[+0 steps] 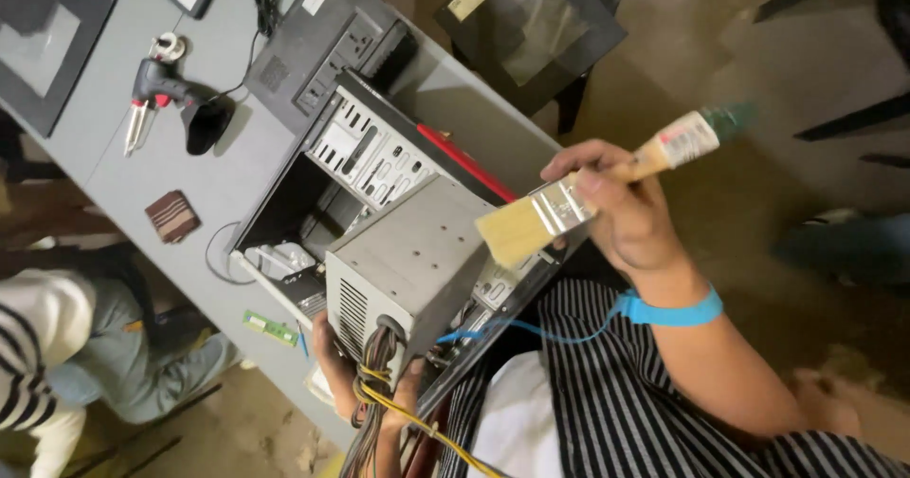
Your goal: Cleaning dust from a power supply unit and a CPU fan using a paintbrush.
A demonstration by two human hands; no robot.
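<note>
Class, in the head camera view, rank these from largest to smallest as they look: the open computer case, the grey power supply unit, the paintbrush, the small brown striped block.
1. open computer case
2. grey power supply unit
3. paintbrush
4. small brown striped block

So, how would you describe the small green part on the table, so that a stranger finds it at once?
Start from the open computer case on the grey table. Go to the table's edge near the left hand, which holds the grey power supply. There lies a memory module: a thin, flat green strip, unlike the brown striped block farther along.
</note>
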